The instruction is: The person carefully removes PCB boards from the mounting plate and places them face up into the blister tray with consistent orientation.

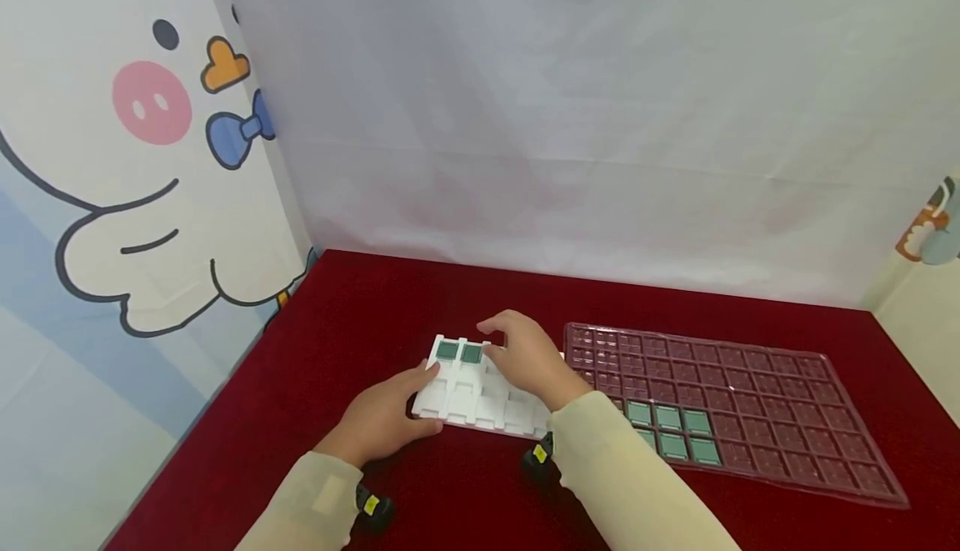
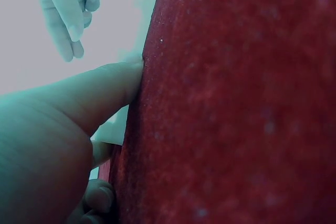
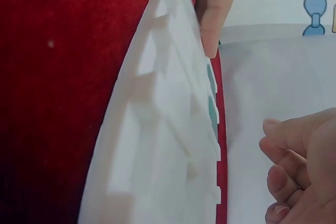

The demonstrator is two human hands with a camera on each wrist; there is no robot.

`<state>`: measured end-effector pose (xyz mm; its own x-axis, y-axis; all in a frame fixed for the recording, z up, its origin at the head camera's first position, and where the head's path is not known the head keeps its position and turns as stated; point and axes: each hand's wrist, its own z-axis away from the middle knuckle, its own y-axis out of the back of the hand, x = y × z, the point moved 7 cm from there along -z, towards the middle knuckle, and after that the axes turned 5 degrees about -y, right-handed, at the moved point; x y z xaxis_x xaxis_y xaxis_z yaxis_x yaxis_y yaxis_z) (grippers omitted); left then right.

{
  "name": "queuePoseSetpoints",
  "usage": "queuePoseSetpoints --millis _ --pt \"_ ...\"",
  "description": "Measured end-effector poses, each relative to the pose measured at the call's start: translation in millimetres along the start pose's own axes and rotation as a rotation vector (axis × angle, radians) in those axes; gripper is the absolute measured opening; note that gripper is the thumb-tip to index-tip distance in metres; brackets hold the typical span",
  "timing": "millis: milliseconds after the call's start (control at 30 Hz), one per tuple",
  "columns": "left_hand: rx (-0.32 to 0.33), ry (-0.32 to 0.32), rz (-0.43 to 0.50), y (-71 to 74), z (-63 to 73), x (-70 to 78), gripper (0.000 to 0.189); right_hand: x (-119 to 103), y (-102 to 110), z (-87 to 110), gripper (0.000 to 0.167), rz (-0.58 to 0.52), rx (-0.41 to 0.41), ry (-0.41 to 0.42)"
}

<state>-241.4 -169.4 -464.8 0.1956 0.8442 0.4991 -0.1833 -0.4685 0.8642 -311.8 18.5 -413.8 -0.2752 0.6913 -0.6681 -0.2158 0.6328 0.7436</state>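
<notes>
A white tray (image 1: pixel 480 401) with square compartments lies on the red cloth, two dark green square pieces (image 1: pixel 459 352) in its back row at the left. My left hand (image 1: pixel 382 413) grips the tray's left end, thumb at the front edge and fingers behind. Above the tray's back part hovers my right hand (image 1: pixel 528 359), covering some compartments in the head view. In the right wrist view, the right hand (image 3: pixel 310 161) has loosely bent fingers with nothing between them, apart from the white tray (image 3: pixel 152 140).
To the right lies a clear plastic tray (image 1: pixel 780 401) of many square pockets. Several green square pieces (image 1: pixel 670 418) sit in its front left pockets, partly behind the right sleeve. A white curtain (image 1: pixel 562 117) hangs behind the red-covered table (image 1: pixel 360 301).
</notes>
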Motion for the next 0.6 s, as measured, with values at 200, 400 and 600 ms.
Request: queuePoseSetpoints --millis 200,400,600 --pt "0.003 0.003 0.001 1.4 1.4 -1.7 0.083 2 -9 -7.9 0.034 -0.057 -0.016 -0.022" --pt "-0.002 -0.006 0.004 0.1 0.6 -1.5 0.083 8 -19 -11.8 0.032 -0.077 -0.025 -0.037" --pt "0.006 -0.020 -0.008 0.6 0.1 -0.3 0.083 11 -28 -11.7 0.029 -0.094 -0.026 -0.029"
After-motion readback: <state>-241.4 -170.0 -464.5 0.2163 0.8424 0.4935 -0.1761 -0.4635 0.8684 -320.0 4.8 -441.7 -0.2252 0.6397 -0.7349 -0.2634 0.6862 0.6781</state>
